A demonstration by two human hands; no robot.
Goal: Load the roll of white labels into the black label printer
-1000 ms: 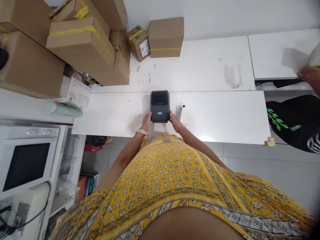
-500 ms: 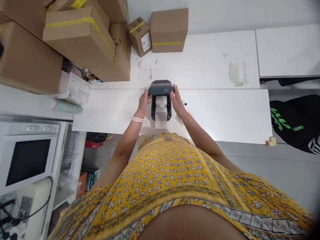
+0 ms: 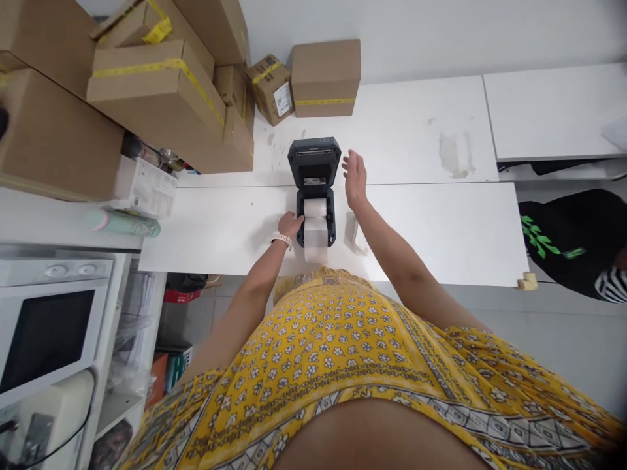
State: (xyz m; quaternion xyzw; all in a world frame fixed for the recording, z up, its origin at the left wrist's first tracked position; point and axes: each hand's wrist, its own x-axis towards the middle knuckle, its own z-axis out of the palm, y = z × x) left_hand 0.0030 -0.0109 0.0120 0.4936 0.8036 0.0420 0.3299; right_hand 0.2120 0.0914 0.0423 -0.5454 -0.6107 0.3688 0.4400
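A dark grey label printer (image 3: 300,236) stands on the white table in front of me, its lid (image 3: 313,166) tipped up and back. Inside it lies a white label roll (image 3: 315,208), and a strip of labels (image 3: 316,251) hangs out over the front. My left hand (image 3: 290,225), with a pink band at the wrist, grips the left side of the printer base; some of its fingers are hidden. To the right of the raised lid, my right hand (image 3: 355,177) is open and holds nothing, apart from the printer. A whitish paper scrap (image 3: 360,240) lies near my right forearm.
Taped cardboard boxes (image 3: 157,98) are stacked at the left, and two smaller ones, including a plain carton (image 3: 326,78), stand behind the printer. A green bottle (image 3: 125,224) lies at the table's left. A black cloth item (image 3: 573,241) is at the far right.
The printer lid has swung up and back, exposing the roll. My left hand has come down to the base's side, and my right hand has let go and moved up and right.
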